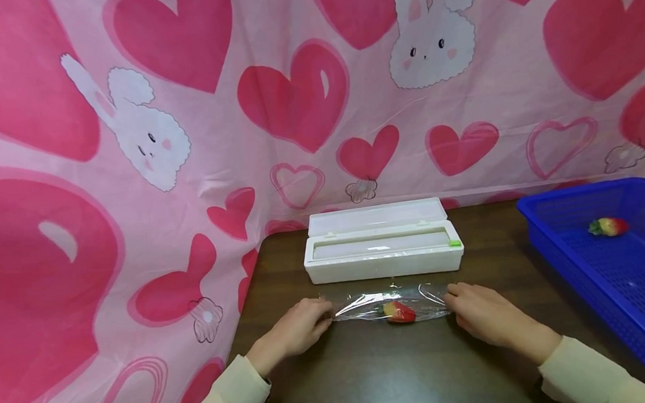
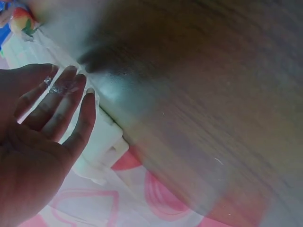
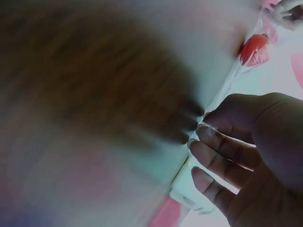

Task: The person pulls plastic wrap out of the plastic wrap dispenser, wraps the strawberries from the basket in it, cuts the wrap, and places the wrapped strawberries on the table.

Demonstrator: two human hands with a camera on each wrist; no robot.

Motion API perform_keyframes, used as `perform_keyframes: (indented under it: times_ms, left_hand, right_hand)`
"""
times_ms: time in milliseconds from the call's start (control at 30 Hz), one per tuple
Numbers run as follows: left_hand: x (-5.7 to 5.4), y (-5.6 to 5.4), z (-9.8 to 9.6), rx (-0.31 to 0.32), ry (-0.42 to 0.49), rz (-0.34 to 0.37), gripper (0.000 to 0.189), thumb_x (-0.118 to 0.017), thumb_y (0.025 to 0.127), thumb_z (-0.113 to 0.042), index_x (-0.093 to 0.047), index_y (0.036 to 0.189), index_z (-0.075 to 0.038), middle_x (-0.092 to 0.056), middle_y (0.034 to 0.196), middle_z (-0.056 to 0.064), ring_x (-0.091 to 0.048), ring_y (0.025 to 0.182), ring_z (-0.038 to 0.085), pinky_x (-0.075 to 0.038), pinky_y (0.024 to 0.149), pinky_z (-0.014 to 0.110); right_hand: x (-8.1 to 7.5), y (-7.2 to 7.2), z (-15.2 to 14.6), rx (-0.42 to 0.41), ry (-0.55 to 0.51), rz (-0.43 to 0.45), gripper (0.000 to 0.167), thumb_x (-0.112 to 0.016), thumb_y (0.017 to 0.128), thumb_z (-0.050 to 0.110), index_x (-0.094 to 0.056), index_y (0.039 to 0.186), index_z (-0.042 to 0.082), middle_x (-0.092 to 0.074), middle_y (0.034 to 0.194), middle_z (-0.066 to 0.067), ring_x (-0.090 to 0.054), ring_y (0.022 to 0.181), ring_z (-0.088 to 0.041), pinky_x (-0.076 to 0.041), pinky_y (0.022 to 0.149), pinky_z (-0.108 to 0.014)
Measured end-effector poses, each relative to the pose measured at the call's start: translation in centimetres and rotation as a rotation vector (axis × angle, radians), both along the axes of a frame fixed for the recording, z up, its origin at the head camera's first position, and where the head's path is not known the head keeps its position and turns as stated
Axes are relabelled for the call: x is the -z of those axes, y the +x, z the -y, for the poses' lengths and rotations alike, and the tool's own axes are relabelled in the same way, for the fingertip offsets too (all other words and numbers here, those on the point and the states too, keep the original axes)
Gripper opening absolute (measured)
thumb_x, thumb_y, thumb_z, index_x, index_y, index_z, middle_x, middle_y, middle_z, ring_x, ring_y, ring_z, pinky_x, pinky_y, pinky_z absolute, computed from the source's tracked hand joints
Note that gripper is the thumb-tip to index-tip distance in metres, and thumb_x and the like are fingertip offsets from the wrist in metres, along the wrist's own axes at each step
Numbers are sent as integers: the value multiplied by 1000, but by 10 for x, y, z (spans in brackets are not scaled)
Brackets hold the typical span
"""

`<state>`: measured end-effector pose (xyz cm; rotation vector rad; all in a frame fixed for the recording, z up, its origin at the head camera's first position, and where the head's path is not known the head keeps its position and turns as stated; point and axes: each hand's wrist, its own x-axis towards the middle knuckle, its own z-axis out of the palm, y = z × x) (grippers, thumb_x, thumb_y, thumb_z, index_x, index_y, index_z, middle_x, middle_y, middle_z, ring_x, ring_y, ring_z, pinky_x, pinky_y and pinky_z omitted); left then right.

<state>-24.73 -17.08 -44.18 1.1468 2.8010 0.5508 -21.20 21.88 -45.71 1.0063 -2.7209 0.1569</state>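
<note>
A sheet of clear plastic wrap [image 1: 358, 305] stretches between the two hands, above the front of the table. My left hand [image 1: 303, 323] pinches its left end between thumb and fingers, and a crinkled bit of film shows on those fingers in the left wrist view. At the other end my right hand [image 1: 483, 315] pinches the wrap the same way. A red strawberry [image 1: 401, 312] with a pale, leafy top lies about midway between the hands, its upper part overlapped by the film. In the right wrist view the strawberry [image 3: 255, 46] appears beyond the thumb, partly behind film.
Behind the wrap stands a long white wrap dispenser box [image 1: 383, 268], its lid raised and a green slider [image 1: 454, 243] at its right end. A blue plastic basket [image 1: 563, 266] at the right holds two strawberries. A pink heart-print cloth [image 1: 294, 122] hangs behind the brown table [image 1: 368, 373].
</note>
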Motion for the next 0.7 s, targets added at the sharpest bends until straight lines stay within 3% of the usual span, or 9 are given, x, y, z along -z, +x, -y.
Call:
perform_keyframes:
  times_ms: [167, 333, 433, 567, 700]
  left_hand:
    - [2, -2, 3, 8, 62, 27, 11, -70, 96, -4, -73, 105, -8, -73, 95, 2, -62, 83, 7, -56, 83, 29]
    - [2, -7, 5, 12, 123, 56, 11, -66, 97, -1, -72, 105, -6, -73, 93, 2, -62, 81, 6, -56, 82, 28]
    - [2, -10, 5, -4, 147, 80, 12, -63, 98, 0, -71, 106, -4, -72, 92, 3, -62, 80, 8, -56, 81, 30]
    - [2, -17, 3, -41, 157, 92, 13, -61, 100, -1, -71, 108, -3, -71, 91, 5, -61, 78, 8, -56, 78, 30]
    - [5, -26, -1, -83, 172, 92, 13, -61, 99, 0, -71, 108, -2, -70, 88, 5, -61, 71, 7, -55, 72, 29]
  right_hand:
    - [0, 1, -7, 25, -103, 110, 23, -77, 81, 3, -61, 83, 20, -47, 83, 11, -45, 70, -6, -43, 58, -30]
    - [-3, 0, -15, 86, -210, 246, 16, -75, 88, 9, -65, 91, 22, -58, 91, 14, -57, 84, -9, -52, 68, -37]
    - [-6, -7, -19, 90, -270, 313, 11, -73, 92, 13, -67, 93, 22, -63, 91, 14, -59, 86, -10, -52, 71, -38]
    - [-6, -20, -22, 44, -378, 376, 9, -69, 94, 7, -70, 94, 16, -65, 85, 11, -56, 76, -4, -49, 68, -31]
    - [-5, -33, -22, 57, -449, 392, 8, -66, 94, 2, -71, 97, 7, -65, 81, 8, -54, 72, 0, -49, 68, -28]
